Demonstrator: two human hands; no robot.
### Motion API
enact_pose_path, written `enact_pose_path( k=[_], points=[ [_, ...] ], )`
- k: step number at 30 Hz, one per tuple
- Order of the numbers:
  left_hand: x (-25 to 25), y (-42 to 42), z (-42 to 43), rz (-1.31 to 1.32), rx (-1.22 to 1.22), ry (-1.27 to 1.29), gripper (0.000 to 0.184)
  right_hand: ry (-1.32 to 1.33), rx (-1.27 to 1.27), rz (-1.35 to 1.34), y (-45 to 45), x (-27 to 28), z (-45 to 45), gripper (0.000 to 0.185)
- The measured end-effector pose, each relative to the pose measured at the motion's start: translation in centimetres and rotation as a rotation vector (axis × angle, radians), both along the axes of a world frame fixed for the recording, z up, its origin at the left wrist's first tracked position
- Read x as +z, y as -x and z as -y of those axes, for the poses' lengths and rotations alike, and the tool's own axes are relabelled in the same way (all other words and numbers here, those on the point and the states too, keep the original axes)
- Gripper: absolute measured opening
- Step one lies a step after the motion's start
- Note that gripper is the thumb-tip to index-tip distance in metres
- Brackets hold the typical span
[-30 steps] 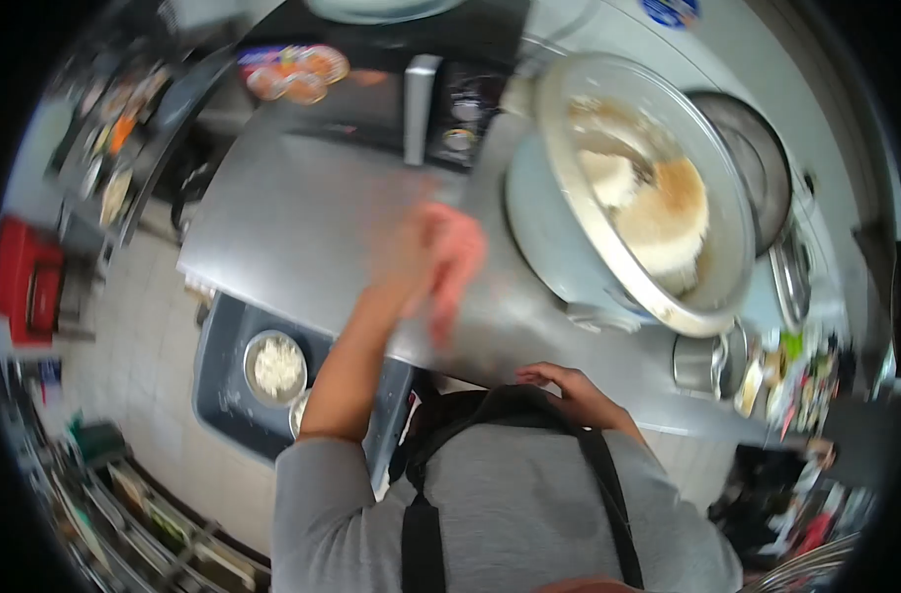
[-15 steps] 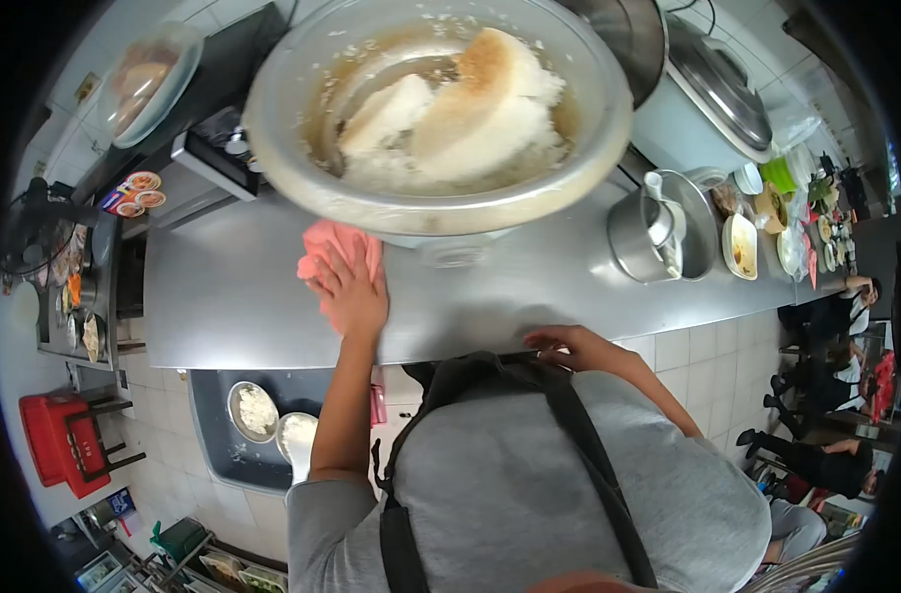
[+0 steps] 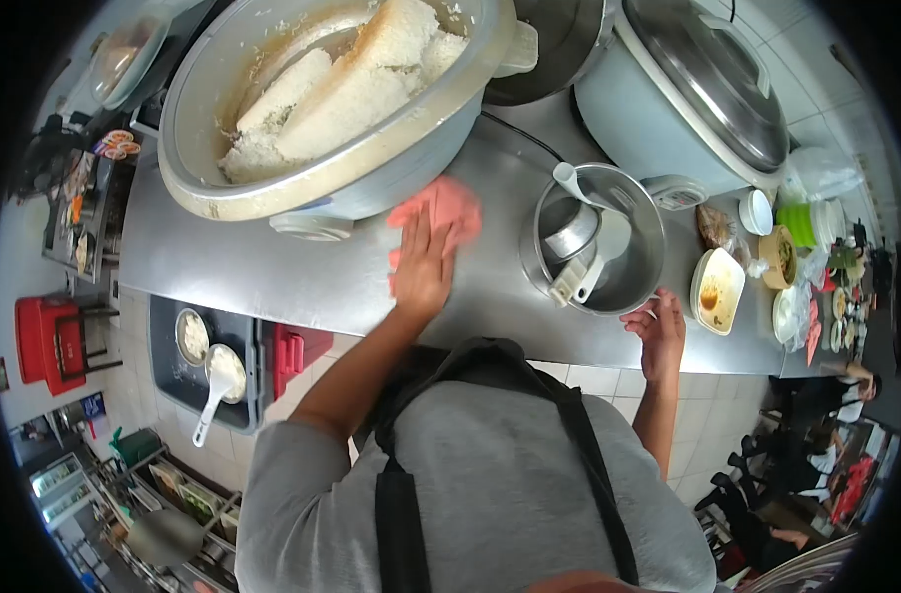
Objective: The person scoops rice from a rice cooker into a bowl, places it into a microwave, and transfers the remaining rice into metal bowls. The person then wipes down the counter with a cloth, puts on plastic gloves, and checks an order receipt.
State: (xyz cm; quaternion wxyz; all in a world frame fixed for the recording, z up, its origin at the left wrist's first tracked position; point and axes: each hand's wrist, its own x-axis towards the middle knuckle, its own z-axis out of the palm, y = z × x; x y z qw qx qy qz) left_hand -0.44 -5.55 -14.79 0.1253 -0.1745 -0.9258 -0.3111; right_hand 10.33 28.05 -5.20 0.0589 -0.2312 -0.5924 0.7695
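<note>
Left hand (image 3: 426, 267) is lying palm-down on the cloth, fingers extended, not clamping; right hand (image 3: 660, 331) is hanging loosely curled near the pot, contact unclear. For even wiping, I'd be keeping that palm flat, pressure steady, cloth clear of the cooker base. Smooth steel counter (image 3: 223, 262) is spanning mid-frame. Rounded rice cooker (image 3: 396, 173), upper left, is holding crumbly, browned rice (image 3: 371, 89). Cylindrical metal pot (image 3: 643, 237) is sitting right of centre. Soft, crumpled pink cloth (image 3: 455, 212) is bunching near centre.

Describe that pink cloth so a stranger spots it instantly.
Find the steel counter, then the open, pale-blue rice cooker on it. Beside that cooker, partly under the person's left hand, lies the crumpled pink cloth, soft, unlike the round steel pot.
</note>
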Motion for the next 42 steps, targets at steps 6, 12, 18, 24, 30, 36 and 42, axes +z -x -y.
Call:
enact_pose_path(
  k=[6,12,18,24,30,36,42],
  points=[
    [-2.4,6.7,-8.6,-0.049,0.202,-0.170,0.039,0.009,-0.078,-0.147,3.9,-0.4,-1.4,0.016],
    [-1.6,15.7,-11.5,-0.005,-0.169,0.097,0.036,-0.281,0.039,-0.130,5.8,0.6,-2.5,0.021],
    [-1.3,11.3,-7.2,0.032,-0.392,0.134,0.038,-0.375,0.081,-0.140,7.7,0.1,-3.9,0.021],
    [-2.0,-4.8,-3.2,-0.022,-0.261,0.160,0.048,-0.403,0.121,-0.161,7.7,-2.0,-6.1,0.018],
    [-3.0,-13.8,-7.3,0.366,-0.792,-0.477,0.025,-0.165,0.003,-0.295,4.2,-4.8,-4.8,0.013],
    [5.7,-14.4,-3.4,0.130,-0.505,-0.398,0.025,0.341,0.702,-0.122,-7.3,-5.4,7.7,0.050],
    [8.6,-15.6,6.0,-0.274,-0.089,-0.579,0.039,-0.096,0.642,-0.144,0.7,-0.8,17.9,0.051]
  ],
)
